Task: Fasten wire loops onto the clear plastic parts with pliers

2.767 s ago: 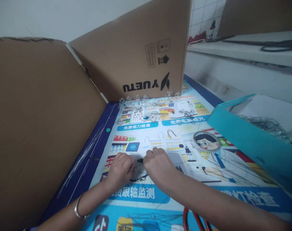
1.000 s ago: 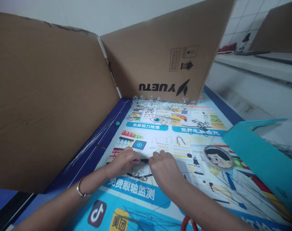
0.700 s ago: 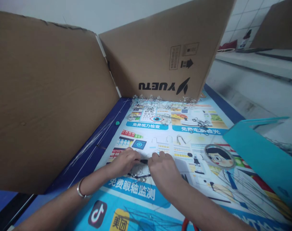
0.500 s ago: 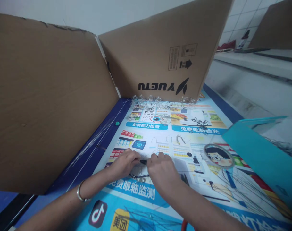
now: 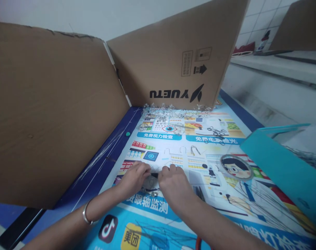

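Near the middle of the printed sheet, my left hand [image 5: 135, 176] is closed with its fingertips pinched together. Close beside it, my right hand [image 5: 175, 184] is curled shut, knuckles up. A short dark piece [image 5: 154, 175] spans the small gap between them; my fingers hide its ends, and what exactly each hand pinches is too small to make out. Just below the gap lies a loop of wire with small shiny beads [image 5: 154, 193], partly covered by both hands. Several bent wire hooks [image 5: 195, 150] rest beyond my hands.
Cardboard panels [image 5: 158, 66] stand at the left and back. Clear beaded wire pieces [image 5: 163, 107] line the back; dark wire rings [image 5: 217, 133] lie nearer. A tape roll [image 5: 250, 172], a teal box [image 5: 280, 163] and loose wires [image 5: 272, 208] are at right. A red handle [image 5: 198, 243] shows in front.
Both hands stay close together in nearly the same place, still closed. The view has shifted slightly, and the beaded loop below them shows a little differently.
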### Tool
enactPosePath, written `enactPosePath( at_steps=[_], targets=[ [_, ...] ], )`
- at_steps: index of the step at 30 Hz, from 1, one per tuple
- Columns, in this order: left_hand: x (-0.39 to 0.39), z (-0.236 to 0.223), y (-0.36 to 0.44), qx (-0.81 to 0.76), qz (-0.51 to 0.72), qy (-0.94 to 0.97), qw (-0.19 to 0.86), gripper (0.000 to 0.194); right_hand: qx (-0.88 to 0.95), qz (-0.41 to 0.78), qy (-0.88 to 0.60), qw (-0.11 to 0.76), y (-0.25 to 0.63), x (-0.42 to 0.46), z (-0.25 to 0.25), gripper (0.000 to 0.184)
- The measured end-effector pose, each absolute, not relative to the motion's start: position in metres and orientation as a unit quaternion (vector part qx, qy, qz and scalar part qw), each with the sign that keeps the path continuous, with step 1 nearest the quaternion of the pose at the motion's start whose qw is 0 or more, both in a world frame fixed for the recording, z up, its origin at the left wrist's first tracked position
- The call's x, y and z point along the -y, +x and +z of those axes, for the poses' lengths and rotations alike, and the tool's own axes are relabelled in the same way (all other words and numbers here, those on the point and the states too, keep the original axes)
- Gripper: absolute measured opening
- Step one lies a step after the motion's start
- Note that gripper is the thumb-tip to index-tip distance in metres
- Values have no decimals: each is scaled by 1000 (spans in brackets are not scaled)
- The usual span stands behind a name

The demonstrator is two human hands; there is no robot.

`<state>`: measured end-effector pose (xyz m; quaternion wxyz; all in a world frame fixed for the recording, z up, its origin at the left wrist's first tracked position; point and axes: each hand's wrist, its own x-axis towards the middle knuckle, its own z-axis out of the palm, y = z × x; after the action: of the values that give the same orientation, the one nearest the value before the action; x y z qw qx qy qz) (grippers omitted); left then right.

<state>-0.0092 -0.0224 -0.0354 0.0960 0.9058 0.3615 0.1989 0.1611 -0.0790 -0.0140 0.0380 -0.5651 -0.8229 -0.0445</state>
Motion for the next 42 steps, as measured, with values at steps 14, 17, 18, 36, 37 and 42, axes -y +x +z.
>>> enactPosePath(
  at_steps=[14, 17, 18, 36, 37, 42],
  targets=[
    [28, -45, -16, -325, 196, 924, 49, 13, 832, -96, -543, 64, 159, 85, -16, 14],
    [27, -41, -15, -343, 221, 910, 76, 12, 828, -127, -540, 80, 159, 84, -15, 14],
    [26, -39, -13, -352, 226, 904, 85, 11, 826, -138, -540, 84, 159, 84, -15, 14],
    [-2, -10, 9, -398, 322, 826, 235, 7, 782, -299, -538, 93, 179, 49, 4, 13],
    [-1, -11, 8, -401, 328, 818, 251, 6, 781, -304, -538, 90, 179, 48, 5, 13],
    [-6, -14, 11, -437, 353, 742, 366, 3, 781, -330, -524, 80, 177, 48, 9, 13]
  ],
)
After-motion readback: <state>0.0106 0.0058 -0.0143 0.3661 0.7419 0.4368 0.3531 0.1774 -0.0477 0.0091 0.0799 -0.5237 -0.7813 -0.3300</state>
